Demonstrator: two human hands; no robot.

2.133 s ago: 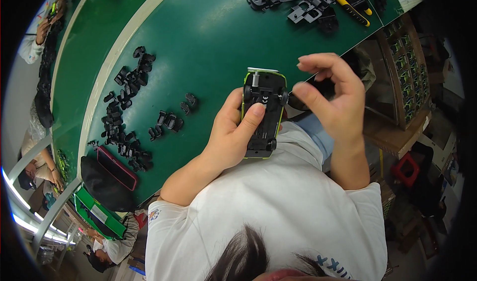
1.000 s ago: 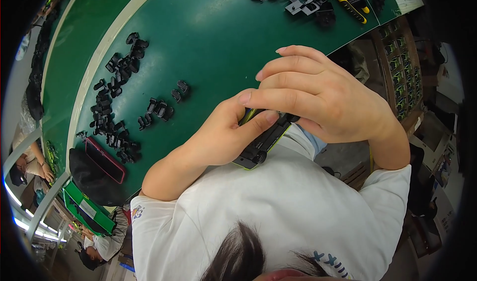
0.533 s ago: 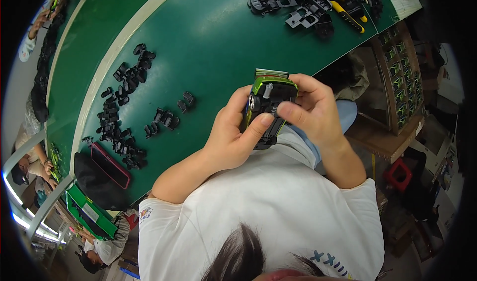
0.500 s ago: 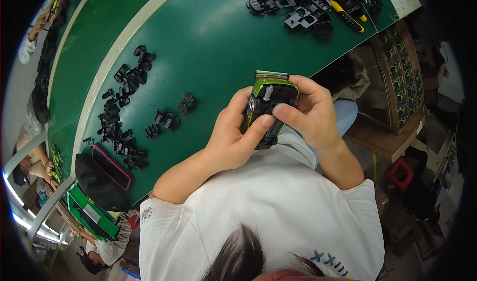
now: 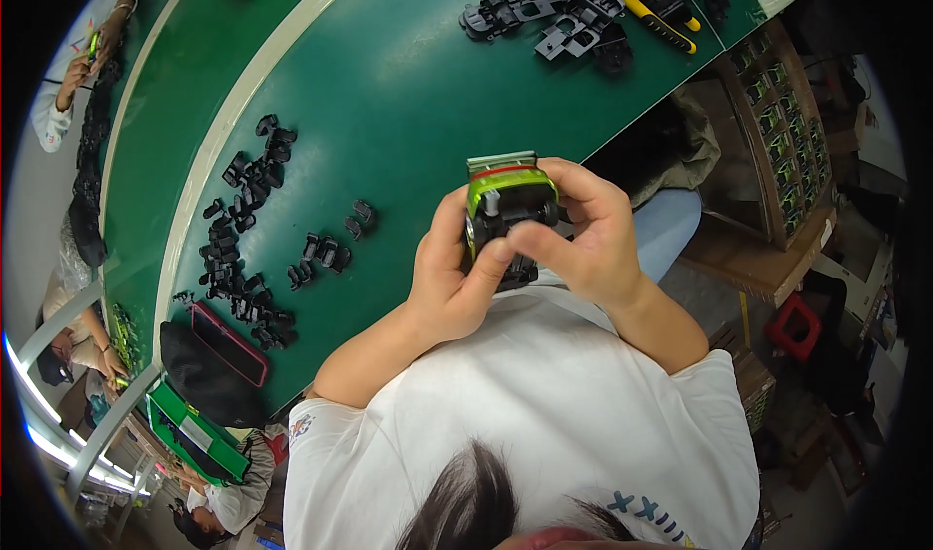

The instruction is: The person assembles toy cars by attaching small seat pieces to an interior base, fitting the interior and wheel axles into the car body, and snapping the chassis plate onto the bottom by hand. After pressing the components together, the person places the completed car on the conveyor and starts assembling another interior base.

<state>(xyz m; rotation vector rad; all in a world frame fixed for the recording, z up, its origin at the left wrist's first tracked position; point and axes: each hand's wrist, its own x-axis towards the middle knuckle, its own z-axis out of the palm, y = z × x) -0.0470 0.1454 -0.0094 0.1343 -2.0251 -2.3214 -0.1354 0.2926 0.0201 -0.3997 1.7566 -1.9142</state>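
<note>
Between my two hands is a green toy car, held close to my body with its black underside turned up toward me. A red strip and a pale wing run across its far end. My left hand grips the car's left side, the thumb pressed on the underside. My right hand wraps the right side, and its thumb also lies on the black underside. The fingers beneath the car are partly hidden.
Small black plastic parts lie strewn on the green table at left. Grey chassis parts and a yellow-black tool are at the far right. A phone-like object rests beside a black cap. A wooden rack stands right.
The toy car has tipped, showing more of its end with the wing. Both hands stay closed on it. The surroundings shift slightly in the view, and another green car appears at the top left.
</note>
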